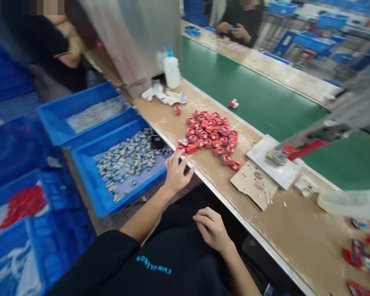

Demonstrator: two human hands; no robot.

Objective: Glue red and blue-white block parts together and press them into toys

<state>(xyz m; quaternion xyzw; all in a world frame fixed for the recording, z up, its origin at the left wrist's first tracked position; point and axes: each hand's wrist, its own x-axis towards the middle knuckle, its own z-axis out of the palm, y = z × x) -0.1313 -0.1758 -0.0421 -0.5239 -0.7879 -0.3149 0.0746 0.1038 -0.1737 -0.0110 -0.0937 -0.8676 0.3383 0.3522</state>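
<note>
The left hand (176, 172) reaches out with its fingers loosely spread over the right rim of a blue plastic bin of small blue, white and yellow parts (127, 162), its fingertips just beside the nearest pieces of a heap of small red plastic parts (211, 137); whether it pinches anything cannot be told. That heap lies on the pale brown worn surface (296, 234), near its metal front edge. The right hand (212, 229) rests loosely curled and empty in the person's lap, on a black garment with light blue lettering (172, 263), below the surface edge. To the right of the heap lie a torn piece of brown cardboard (253, 183) and a white flat slab (273, 164), over which a red-handled press lever (302, 149) hangs, blurred. Behind the heap stand a white squeeze bottle with a blue cap (172, 70) and a crumpled white cloth glove (163, 95). A green conveyor belt (265, 94) runs along the far side, carrying one red part (233, 103). Further blue bins stand at the left.
</note>
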